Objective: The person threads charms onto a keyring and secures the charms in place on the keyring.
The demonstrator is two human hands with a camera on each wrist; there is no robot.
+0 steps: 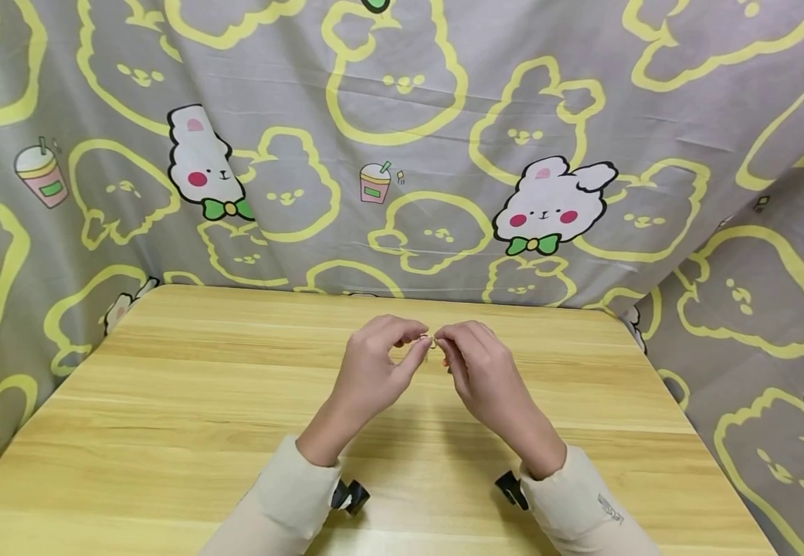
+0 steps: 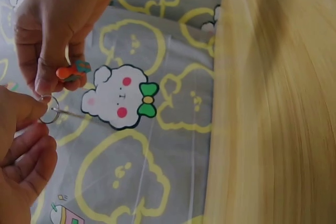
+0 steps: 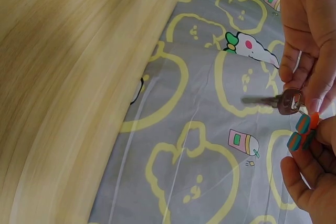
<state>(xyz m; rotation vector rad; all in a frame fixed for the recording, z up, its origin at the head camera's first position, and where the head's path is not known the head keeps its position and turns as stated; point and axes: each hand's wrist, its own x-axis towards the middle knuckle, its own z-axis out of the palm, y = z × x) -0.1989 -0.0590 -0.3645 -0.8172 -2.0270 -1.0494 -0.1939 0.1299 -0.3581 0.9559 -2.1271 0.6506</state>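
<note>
Both hands meet above the table. My left hand [image 1: 374,363] pinches a thin metal key ring [image 2: 50,117] between thumb and forefinger. A key [image 3: 290,102] with a brownish head hangs on the ring, its blade pointing away from the fingers. My right hand [image 1: 485,363] pinches a small orange and teal charm [image 3: 301,129], close against the ring. In the left wrist view the charm's orange end [image 2: 65,72] sticks out beside the right hand's fingers. Fingertips hide part of the ring, so how the charm joins it cannot be told.
A light wood-grain table [image 1: 200,401] lies beneath the hands. Behind it and along its sides hangs a grey curtain [image 1: 436,154] with yellow outlines and cartoon rabbits. Black wrist cameras [image 1: 351,496] sit at the pale sleeves [image 1: 290,490].
</note>
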